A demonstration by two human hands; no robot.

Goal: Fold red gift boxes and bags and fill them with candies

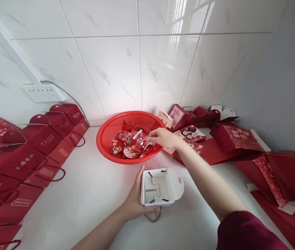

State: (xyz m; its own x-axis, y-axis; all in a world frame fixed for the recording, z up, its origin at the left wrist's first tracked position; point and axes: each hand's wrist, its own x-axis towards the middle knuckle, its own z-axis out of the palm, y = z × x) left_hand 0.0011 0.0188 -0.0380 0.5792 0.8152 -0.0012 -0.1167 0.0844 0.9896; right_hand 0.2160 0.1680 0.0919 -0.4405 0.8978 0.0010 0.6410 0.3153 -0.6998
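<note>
My left hand (134,201) grips the left side of a small white box (164,187). The box stands open at the top, its rounded flap out to the right, and nothing lies inside it. A rope handle (154,218) hangs at its near side. Beyond the box sits a red plastic basket (105,152) holding several red wrapped packets (131,151). My right hand (161,137) reaches over the basket's right rim, fingertips pinched at a red and white packet (142,140) on the pile.
Rows of red gift boxes (38,139) with rope handles line the left. Red boxes and flattened cartons (241,139) cover the right side. A tiled wall (105,69) with a white socket strip (44,92) rises behind the white table (85,194).
</note>
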